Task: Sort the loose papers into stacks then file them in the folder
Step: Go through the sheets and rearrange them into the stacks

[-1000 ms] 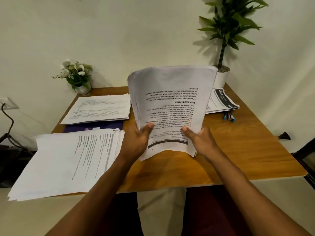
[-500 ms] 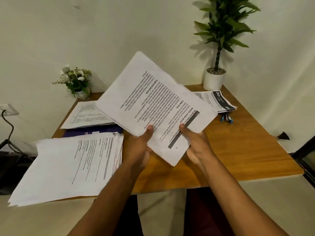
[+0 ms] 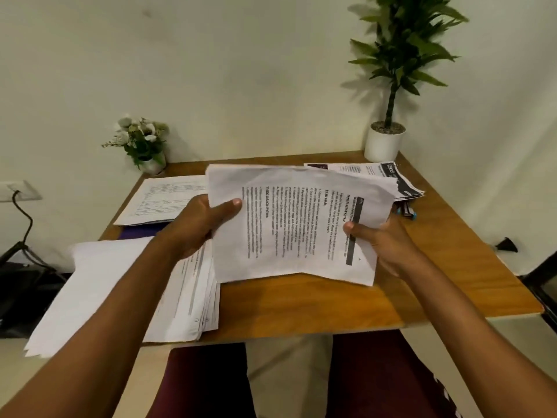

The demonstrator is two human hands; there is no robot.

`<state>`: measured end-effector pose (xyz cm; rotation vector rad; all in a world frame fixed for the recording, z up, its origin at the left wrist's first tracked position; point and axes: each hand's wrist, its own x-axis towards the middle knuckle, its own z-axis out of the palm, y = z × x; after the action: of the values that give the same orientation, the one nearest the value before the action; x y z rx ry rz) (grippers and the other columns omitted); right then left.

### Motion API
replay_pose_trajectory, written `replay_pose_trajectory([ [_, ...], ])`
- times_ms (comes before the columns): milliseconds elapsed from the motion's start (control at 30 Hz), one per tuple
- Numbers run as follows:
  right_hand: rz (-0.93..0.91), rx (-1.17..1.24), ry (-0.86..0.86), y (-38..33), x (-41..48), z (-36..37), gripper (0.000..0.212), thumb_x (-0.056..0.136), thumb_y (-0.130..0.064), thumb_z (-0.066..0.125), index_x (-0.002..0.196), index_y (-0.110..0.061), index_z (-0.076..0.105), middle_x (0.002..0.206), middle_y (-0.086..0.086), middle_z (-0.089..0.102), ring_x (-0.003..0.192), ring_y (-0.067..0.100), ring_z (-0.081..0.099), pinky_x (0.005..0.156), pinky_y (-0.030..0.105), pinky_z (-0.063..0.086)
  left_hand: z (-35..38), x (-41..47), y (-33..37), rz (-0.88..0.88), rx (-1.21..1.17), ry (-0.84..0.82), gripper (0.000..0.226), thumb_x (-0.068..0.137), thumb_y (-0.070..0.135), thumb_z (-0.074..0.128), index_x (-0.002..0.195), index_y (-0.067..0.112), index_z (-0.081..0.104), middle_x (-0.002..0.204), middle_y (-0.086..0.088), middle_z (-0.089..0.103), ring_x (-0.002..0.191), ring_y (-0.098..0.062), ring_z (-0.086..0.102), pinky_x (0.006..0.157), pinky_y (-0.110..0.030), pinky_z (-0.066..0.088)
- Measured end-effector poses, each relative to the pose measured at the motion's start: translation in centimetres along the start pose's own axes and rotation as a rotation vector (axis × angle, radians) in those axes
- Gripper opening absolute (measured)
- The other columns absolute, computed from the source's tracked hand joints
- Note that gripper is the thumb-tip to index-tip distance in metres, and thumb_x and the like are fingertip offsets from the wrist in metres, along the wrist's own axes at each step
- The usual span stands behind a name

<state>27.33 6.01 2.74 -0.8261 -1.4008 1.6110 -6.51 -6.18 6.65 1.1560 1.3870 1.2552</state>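
A bundle of printed papers (image 3: 289,230) hangs above the middle of the wooden table (image 3: 452,267), its text turned sideways. My left hand (image 3: 196,224) grips its left edge with the thumb on top. My right hand (image 3: 382,239) grips its right edge the same way. A thick stack of papers (image 3: 120,285) lies at the near left and overhangs the table's edge. Another stack (image 3: 162,203) lies at the far left on a purple folder (image 3: 135,232), of which only a strip shows. A third pile, with dark headers (image 3: 379,173), lies at the far right.
A small pot of white flowers (image 3: 141,143) stands at the far left corner and a tall plant in a white pot (image 3: 385,143) at the far right. Pens (image 3: 407,211) lie beside the right pile. A wall socket with a cable (image 3: 18,194) is at left.
Both hands have turned the held bundle from upright to lying sideways and lowered it toward the table. My hands have shifted from its bottom edge to its left and right edges.
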Motion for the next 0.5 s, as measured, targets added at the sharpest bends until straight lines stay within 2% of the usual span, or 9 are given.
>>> replay_pose_trajectory([
  [100, -0.033, -0.130, 0.029, -0.9, 0.2, 0.2, 0.028, 0.088, -0.009, 0.076, 0.111, -0.025, 0.073, 0.110, -0.007, 0.078, 0.102, 0.016, 0.075, 0.084, 0.035, 0.063, 1.9, -0.1, -0.2, 0.111, 0.123, 0.112, 0.034, 0.088, 0.053, 0.074, 0.118, 0.038, 0.067, 0.112, 0.005, 0.076, 0.101, -0.017, 0.075, 0.080, -0.039, 0.064],
  [167, -0.076, -0.148, 0.050, -1.4, 0.3, 0.2, 0.028, 0.088, -0.010, 0.077, 0.109, -0.027, 0.072, 0.108, -0.013, 0.077, 0.101, 0.012, 0.074, 0.081, 0.028, 0.062, 2.7, -0.1, -0.4, 0.132, 0.095, 0.249, 0.039, 0.083, 0.057, 0.076, 0.114, 0.036, 0.065, 0.105, 0.011, 0.076, 0.096, -0.012, 0.075, 0.078, -0.037, 0.064],
  [233, -0.118, -0.162, 0.061, -1.5, 0.2, 0.2, 0.029, 0.088, -0.010, 0.077, 0.109, -0.028, 0.071, 0.106, -0.017, 0.077, 0.101, 0.008, 0.074, 0.076, 0.021, 0.060, 3.0, -0.2, -0.7, 0.172, 0.083, 0.328, 0.037, 0.079, 0.062, 0.076, 0.109, 0.043, 0.066, 0.102, 0.015, 0.075, 0.095, -0.009, 0.074, 0.074, -0.032, 0.064],
  [300, -0.124, -0.170, 0.086, -0.8, 0.0, 0.2, 0.029, 0.089, -0.009, 0.077, 0.109, -0.029, 0.071, 0.104, -0.019, 0.077, 0.100, 0.007, 0.074, 0.074, 0.020, 0.060, 3.4, -0.6, -1.4, 0.202, 0.084, 0.324, 0.029, 0.082, 0.059, 0.075, 0.107, 0.046, 0.067, 0.103, 0.015, 0.075, 0.096, -0.009, 0.074, 0.072, -0.028, 0.063],
  [400, -0.057, -0.181, 0.126, 1.6, -0.6, 0.0, 0.024, 0.090, -0.010, 0.076, 0.102, -0.031, 0.071, 0.097, -0.021, 0.077, 0.096, 0.007, 0.074, 0.075, 0.025, 0.061, 4.6, -1.3, -3.6, 0.139, 0.118, 0.283, 0.026, 0.090, 0.048, 0.072, 0.112, 0.035, 0.065, 0.102, 0.016, 0.075, 0.095, -0.013, 0.074, 0.073, -0.028, 0.063],
  [500, -0.039, -0.163, 0.147, 2.2, -0.8, -0.1, 0.022, 0.089, -0.013, 0.077, 0.100, -0.031, 0.071, 0.095, -0.022, 0.077, 0.095, 0.007, 0.074, 0.068, 0.020, 0.059, 5.2, -1.7, -4.5, 0.126, 0.112, 0.296, 0.023, 0.091, 0.041, 0.070, 0.113, 0.034, 0.065, 0.102, 0.018, 0.076, 0.094, -0.010, 0.074, 0.071, -0.025, 0.062],
])
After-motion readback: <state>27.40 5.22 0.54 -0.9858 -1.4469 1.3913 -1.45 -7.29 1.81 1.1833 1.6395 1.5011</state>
